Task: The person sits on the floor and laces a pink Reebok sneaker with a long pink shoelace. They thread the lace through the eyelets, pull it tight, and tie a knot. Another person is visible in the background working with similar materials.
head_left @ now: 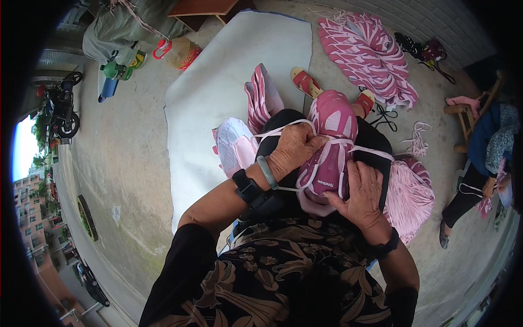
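A dark pink shoe upper (325, 163) lies across my lap, its toe pointing away from me and its tongue toward me. A pale pink shoelace (340, 141) crosses its top, with loose lengths trailing to both sides. My left hand (296, 147) is closed in a pinch on the lace at the upper's left side; a bracelet and a black band circle that wrist. Against the upper's right edge, my right hand (361, 192) grips it, thumb on the tongue end and fingers along the side.
Left of my knees, more pink and white uppers (264, 98) lie on a white sheet (218, 82). A pink striped pile (368, 57) sits at the far right, and a bundle of pale laces (409, 193) beside my right knee. Another person (474, 191) sits at right.
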### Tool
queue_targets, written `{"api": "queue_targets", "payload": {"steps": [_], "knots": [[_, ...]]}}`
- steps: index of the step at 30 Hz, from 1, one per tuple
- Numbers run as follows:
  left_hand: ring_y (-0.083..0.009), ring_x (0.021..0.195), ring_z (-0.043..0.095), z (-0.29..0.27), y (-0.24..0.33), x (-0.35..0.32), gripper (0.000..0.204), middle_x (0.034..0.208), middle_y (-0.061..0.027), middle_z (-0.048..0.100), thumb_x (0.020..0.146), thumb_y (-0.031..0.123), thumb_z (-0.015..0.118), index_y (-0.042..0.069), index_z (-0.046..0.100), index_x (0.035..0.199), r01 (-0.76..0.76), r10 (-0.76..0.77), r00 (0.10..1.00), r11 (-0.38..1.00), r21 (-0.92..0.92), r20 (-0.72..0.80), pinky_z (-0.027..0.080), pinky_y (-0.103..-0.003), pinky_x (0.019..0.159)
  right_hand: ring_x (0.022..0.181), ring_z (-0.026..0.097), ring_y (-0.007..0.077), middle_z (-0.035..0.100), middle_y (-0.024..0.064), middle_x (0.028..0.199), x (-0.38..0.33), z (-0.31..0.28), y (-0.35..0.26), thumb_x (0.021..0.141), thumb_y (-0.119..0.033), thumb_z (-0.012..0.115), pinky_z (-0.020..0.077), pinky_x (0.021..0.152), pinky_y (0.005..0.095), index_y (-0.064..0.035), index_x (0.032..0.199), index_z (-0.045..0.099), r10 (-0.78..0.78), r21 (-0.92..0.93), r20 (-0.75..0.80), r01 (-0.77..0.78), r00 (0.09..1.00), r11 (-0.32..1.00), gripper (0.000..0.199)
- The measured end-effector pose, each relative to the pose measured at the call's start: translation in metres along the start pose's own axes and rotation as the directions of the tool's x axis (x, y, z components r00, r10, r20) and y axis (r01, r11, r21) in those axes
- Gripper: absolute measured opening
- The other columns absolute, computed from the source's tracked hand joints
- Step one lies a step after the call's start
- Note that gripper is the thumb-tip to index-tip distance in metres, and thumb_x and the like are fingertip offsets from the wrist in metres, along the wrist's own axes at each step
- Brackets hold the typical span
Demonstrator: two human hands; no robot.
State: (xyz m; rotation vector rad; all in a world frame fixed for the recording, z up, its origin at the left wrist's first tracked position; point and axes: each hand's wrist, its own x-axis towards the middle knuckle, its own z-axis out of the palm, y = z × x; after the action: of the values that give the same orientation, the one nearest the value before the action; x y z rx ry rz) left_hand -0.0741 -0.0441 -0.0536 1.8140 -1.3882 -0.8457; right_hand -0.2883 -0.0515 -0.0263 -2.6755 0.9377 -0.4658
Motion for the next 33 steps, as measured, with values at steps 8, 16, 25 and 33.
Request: {"api": "queue_targets", "payload": {"steps": [8,16,25,33], "knots": [[-0.0219,0.055,0.054,0.001,0.013,-0.017,0.053,0.071,-0.0082,0.053,0.067,0.035,0.077,0.002,0.048,0.096,-0.336,0.34,0.94,0.934,0.124,-0.013,0.046,-0.031,0.052,0.093,0.051,0.0319,0.051,0.0215,0.104,0.005,0.015,0.04,0.066,-0.041,0.067,0.0341,0.086,0.0464,0.0083,0.114,0.046,-0.237,-0.037,0.092,0.241,0.967,0.97,0.073],[-0.0289,0.069,0.062,-0.001,0.017,-0.027,0.058,0.081,-0.015,0.061,0.069,0.025,0.074,-0.003,0.048,0.113,-0.236,0.224,0.972,0.948,0.216,0.077,0.049,-0.036,0.061,0.089,0.054,0.0281,0.054,0.0162,0.1,-0.005,-0.005,0.036,0.065,-0.044,0.07,0.0319,0.091,0.0476,0.0033,0.114,0.048,-0.157,0.052,0.036,0.155,0.987,0.987,0.071],[-0.0278,0.063,0.063,-0.009,0.013,-0.022,0.036,0.071,-0.0155,0.062,0.071,0.008,0.061,-0.003,0.056,0.106,-0.166,0.155,0.985,0.973,0.159,0.081,0.049,-0.032,0.057,0.073,0.058,0.0229,0.058,0.0041,0.076,0.061,0.029,-0.007,0.069,-0.011,0.062,0.0386,0.067,0.0366,-0.0103,0.075,0.059,0.163,0.189,-0.102,-0.142,0.981,0.972,0.007],[-0.0298,0.065,0.063,-0.004,0.002,-0.019,0.035,0.075,-0.0184,0.062,0.071,0.004,0.056,-0.003,0.057,0.106,-0.228,0.225,0.973,0.973,0.04,0.056,0.049,-0.031,0.06,0.072,0.057,0.0226,0.057,0.0034,0.075,0.058,0.048,-0.015,0.068,-0.014,0.065,0.0361,0.07,0.0363,-0.0099,0.078,0.059,0.203,0.123,-0.223,-0.179,0.953,0.976,0.013]]}}
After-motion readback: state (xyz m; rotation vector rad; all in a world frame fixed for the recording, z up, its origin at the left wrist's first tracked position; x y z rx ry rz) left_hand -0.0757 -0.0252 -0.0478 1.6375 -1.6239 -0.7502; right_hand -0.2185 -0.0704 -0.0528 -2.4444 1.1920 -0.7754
